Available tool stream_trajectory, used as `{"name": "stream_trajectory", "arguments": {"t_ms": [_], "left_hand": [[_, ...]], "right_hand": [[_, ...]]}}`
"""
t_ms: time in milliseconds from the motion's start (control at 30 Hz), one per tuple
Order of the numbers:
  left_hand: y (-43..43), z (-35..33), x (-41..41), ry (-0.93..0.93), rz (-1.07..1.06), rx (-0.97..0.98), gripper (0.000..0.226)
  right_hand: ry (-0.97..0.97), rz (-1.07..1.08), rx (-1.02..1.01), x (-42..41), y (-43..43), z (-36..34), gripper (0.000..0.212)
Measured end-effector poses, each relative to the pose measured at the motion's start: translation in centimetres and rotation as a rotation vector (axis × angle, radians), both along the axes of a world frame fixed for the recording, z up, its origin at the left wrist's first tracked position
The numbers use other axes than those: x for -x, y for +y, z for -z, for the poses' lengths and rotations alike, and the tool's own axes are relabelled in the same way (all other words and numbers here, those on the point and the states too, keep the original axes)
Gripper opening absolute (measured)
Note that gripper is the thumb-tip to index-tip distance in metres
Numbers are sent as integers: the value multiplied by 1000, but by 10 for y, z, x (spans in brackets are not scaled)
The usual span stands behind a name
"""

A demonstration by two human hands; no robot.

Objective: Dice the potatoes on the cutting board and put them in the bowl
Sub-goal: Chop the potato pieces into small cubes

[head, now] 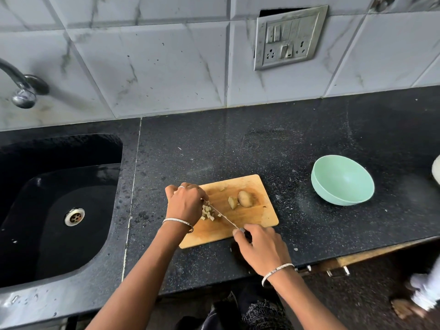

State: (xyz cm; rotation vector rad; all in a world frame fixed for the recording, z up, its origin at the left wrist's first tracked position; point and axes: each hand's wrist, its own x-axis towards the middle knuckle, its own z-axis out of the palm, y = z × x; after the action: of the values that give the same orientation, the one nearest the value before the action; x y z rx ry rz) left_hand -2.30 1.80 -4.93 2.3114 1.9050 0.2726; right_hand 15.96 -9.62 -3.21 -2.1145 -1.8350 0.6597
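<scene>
A wooden cutting board (252, 217) lies on the black counter. My left hand (184, 202) presses down on a potato piece at the board's left side, beside a small pile of diced potato cubes (208, 213). My right hand (260, 248) grips the handle of a thin knife (222, 216), whose blade runs diagonally up to the fingers of my left hand. A whole potato (245, 198) and a cut piece (232, 202) rest near the board's far right. The mint-green bowl (333, 194) stands tilted to the right of the board, with nothing visible inside.
A black sink (31, 210) with a metal drain lies at the left, a tap (22, 88) above it. A switch and socket plate (289, 38) is on the tiled wall. The counter's front edge runs close below the board. A white object (437, 171) shows at the right edge.
</scene>
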Motion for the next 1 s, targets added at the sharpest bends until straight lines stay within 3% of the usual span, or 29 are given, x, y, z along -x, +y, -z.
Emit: {"name": "stream_trajectory", "arguments": {"t_ms": [100,267,433,567,1000], "left_hand": [[5,0,6,-64,-28,21,16],[10,-3,7,-136,-68,37,17],[15,-5,-3,-157,-69,39,35],[19,-1,-22,-193,-57,32,16],[15,11,-31,-111,-68,10,12]], "right_hand": [[-2,64,-10,-9,3,-1,43],[158,200,-14,-16,10,5,47],[234,227,66,-8,18,16,55],[274,202,107,2,21,21,54],[210,194,69,8,7,29,52]]}}
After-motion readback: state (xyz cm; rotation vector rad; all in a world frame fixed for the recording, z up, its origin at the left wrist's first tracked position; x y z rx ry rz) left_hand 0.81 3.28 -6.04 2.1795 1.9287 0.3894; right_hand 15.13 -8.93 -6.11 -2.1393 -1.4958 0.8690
